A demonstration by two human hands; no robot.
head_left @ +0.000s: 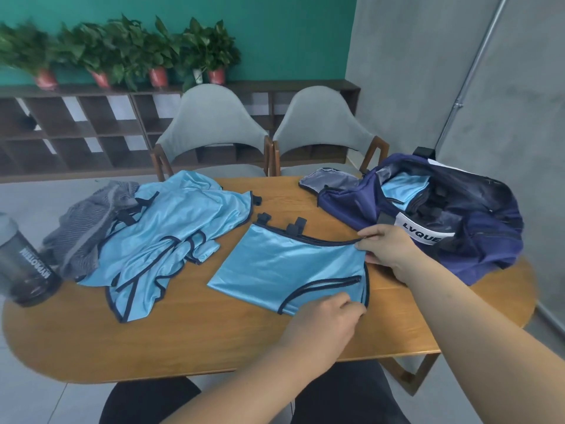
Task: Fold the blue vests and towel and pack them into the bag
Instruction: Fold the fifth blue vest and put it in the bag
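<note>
A shiny light-blue mesh vest with dark navy trim (pixel 284 264) lies folded into a flat rectangle in the middle of the oval wooden table (pixel 214 341), and both hands are at its right edge. The left hand (pixel 324 322) reaches in from below, back upward. Its fingers (pixel 351 307) are curled over the vest's near right corner and grip the cloth there. The right forearm comes in from the lower right, with the right hand (pixel 389 249) at the far right corner. Its thumb and fingers (pixel 363 241) pinch the trimmed edge.

Just beyond that hand sits the open navy-blue fabric duffel bag (pixel 477 240), with a folded blue vest (pixel 403 188) already inside. At the left of the table lies a loose heap of unfolded blue vests (pixel 171 228), touching a crumpled grey striped towel (pixel 88 221). A dark plastic shaker bottle (pixel 24 267) stands beside the towel.
</note>
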